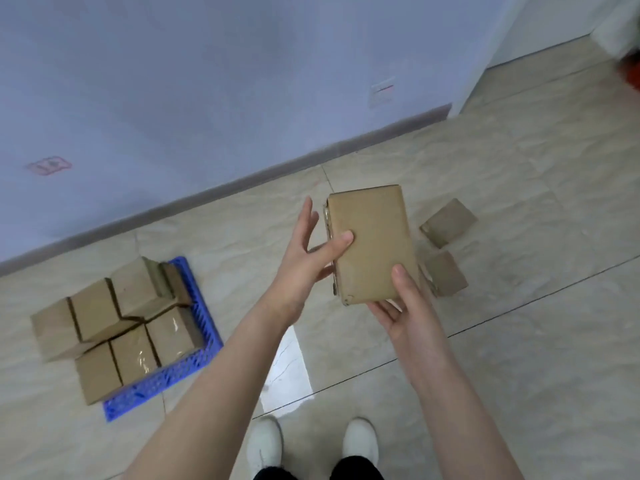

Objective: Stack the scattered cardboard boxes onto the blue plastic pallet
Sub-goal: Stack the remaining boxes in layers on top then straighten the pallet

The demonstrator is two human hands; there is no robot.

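A flat cardboard box (372, 242) is held in the air at the centre of the frame, long axis running up and down the picture, broad face toward the camera. The left hand (306, 258) grips its left edge: the thumb lies across the broad face, the other fingers are spread, and some appear to pass behind the box, though that side is hidden. The right hand (407, 306) supports the lower right corner, thumb pressed on the broad face and palm cupped beneath the bottom edge. Both forearms enter from the bottom of the frame. The blue plastic pallet (188, 368) lies on the tiled floor (519, 358) at lower left, near the wall (173, 81). A group of stacked boxes (117, 327) covers most of the pallet; only its right and lower edges show. Several of these boxes touch one another, and at least two carry glossy tape on top. Two loose boxes remain on the floor at centre right, just beyond the held box: one upper box (448, 221) and one lower box (446, 273), the latter partly hidden behind the held box. A pair of white shoes (311, 445) stands at the bottom centre.
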